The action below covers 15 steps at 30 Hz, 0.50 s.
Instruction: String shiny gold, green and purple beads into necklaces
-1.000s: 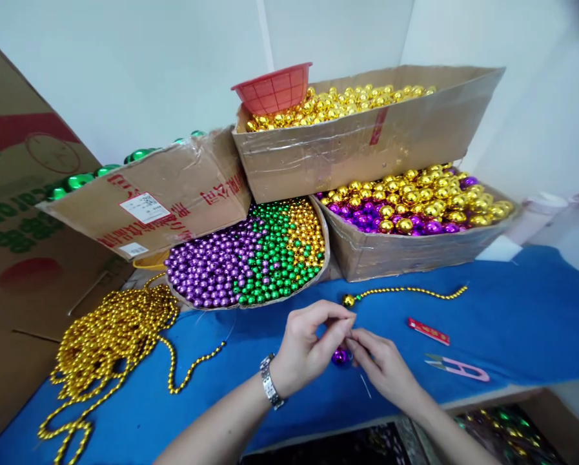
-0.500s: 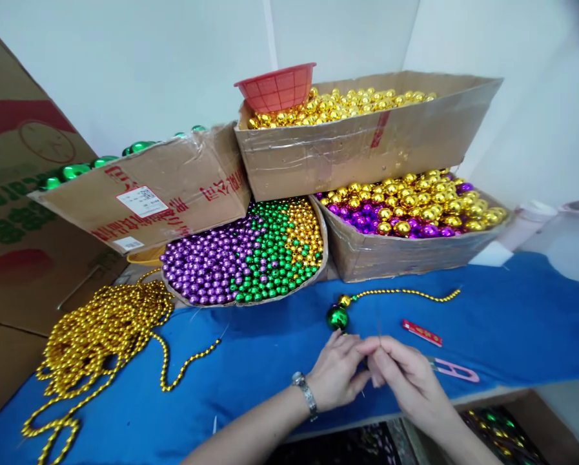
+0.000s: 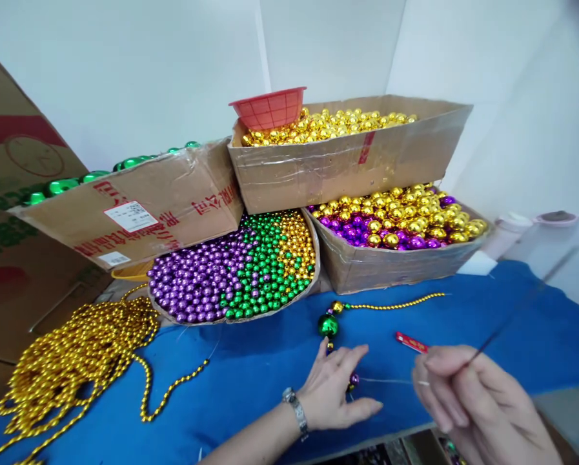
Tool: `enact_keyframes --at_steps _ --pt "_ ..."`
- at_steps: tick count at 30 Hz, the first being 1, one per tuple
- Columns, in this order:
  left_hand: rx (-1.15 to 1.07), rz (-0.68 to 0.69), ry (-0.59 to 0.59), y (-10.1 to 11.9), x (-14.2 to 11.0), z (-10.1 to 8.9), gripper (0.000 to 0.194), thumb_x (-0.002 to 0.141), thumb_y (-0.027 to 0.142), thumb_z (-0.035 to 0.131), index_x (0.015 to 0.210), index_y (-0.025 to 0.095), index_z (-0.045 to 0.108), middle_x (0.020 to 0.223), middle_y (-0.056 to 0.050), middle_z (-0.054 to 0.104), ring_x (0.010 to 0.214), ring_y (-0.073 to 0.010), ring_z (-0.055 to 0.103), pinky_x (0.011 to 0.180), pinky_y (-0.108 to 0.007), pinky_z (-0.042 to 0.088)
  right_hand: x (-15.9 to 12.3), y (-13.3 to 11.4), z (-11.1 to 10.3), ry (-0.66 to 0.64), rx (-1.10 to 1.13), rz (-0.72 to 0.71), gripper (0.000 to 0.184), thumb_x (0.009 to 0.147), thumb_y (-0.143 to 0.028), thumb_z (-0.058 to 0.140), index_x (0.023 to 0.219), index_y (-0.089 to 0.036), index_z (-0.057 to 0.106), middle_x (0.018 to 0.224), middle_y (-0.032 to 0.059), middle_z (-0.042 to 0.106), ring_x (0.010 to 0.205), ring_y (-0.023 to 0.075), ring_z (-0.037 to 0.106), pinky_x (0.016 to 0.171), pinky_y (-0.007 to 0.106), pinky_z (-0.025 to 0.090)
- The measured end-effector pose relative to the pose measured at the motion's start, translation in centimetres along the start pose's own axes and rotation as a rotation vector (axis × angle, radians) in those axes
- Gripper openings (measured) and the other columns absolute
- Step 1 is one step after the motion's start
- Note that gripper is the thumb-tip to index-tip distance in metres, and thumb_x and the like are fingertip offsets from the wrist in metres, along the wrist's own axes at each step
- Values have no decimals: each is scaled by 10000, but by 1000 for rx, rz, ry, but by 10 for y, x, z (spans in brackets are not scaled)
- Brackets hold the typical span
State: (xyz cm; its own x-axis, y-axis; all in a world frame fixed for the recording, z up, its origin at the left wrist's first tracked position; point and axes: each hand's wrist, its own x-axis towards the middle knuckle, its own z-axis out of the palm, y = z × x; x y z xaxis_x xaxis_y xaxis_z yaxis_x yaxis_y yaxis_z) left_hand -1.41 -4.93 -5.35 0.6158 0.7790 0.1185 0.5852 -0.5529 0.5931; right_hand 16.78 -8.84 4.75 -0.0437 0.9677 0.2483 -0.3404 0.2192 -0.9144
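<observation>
My left hand (image 3: 335, 391), a watch at its wrist, lies with fingers spread over a strand of beads on the cloth. A large green bead (image 3: 328, 325) and a small gold bead (image 3: 337, 307) show beyond its fingertips. A purple bead (image 3: 354, 379) sits between its thumb and fingers. From there a thin thread (image 3: 386, 380) runs to my right hand (image 3: 463, 387). My right hand is closed, pinching a long thin needle (image 3: 493, 336) that points up and to the right. A red packet (image 3: 411, 342) lies just beyond the right fingers.
A carton of small purple, green and gold beads (image 3: 231, 271) stands ahead. Behind are a carton of gold balls (image 3: 337, 168), a gold-and-purple one (image 3: 405, 265) and a carton with green balls (image 3: 173, 206). Gold bead chain (image 3: 86, 349) is heaped at left.
My right hand has moved right and nearer, drawing the thread out straight with the needle. My left hand has opened and its fingers have spread. The view has shifted slightly.
</observation>
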Motion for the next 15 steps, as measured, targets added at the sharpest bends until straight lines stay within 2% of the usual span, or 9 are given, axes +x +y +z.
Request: enact_keyframes --at_steps 2,3,5,8,10,12,15 --pt "70 46 -14 0 -3 2 446 852 467 460 1256 281 414 1053 -41 613 961 -195 559 1066 -533 163 0 2 -2 5 1 27 192 934 -302 441 928 -227 618 542 -4 443 497 107 465 448 250 375" --pt "123 68 -25 -3 -5 3 315 881 409 428 1162 279 489 979 -20 625 915 -176 561 1071 -518 157 2 1 -4 26 2 5 182 929 -303 452 937 -226 616 539 -5 438 502 110 461 452 257 372" --pt "231 84 -28 -16 -10 3 197 898 329 410 1007 254 556 860 -5 620 855 -160 554 1076 -496 157 8 -3 -14 109 7 -98 154 911 -300 485 951 -228 616 521 -15 396 492 109 437 444 267 351" --pt "369 52 8 -45 -22 -7 161 893 252 418 965 232 562 830 -16 600 859 -165 539 1071 -488 173 20 -13 -38 261 4 -193 155 913 -278 478 942 -228 622 500 -33 307 463 95 365 431 283 286" --pt "443 26 33 -61 -31 -20 147 887 230 430 949 225 564 832 -22 593 878 -173 535 1065 -494 183 26 -17 -57 348 0 -170 187 930 -274 450 926 -224 631 504 -33 285 470 87 344 442 301 240" --pt "481 3 52 -70 -38 -33 144 876 285 468 956 217 566 875 -33 596 927 -189 529 1059 -501 196 30 -18 -70 396 -8 -112 201 936 -283 448 930 -221 639 521 -30 291 492 83 347 463 321 214" --pt "480 -13 60 -75 -45 -46 272 848 418 500 1012 212 570 988 -54 600 1018 -221 512 1054 -531 196 33 -13 -79 416 -16 -50 186 924 -302 483 942 -222 650 546 -29 301 513 78 343 480 336 198"
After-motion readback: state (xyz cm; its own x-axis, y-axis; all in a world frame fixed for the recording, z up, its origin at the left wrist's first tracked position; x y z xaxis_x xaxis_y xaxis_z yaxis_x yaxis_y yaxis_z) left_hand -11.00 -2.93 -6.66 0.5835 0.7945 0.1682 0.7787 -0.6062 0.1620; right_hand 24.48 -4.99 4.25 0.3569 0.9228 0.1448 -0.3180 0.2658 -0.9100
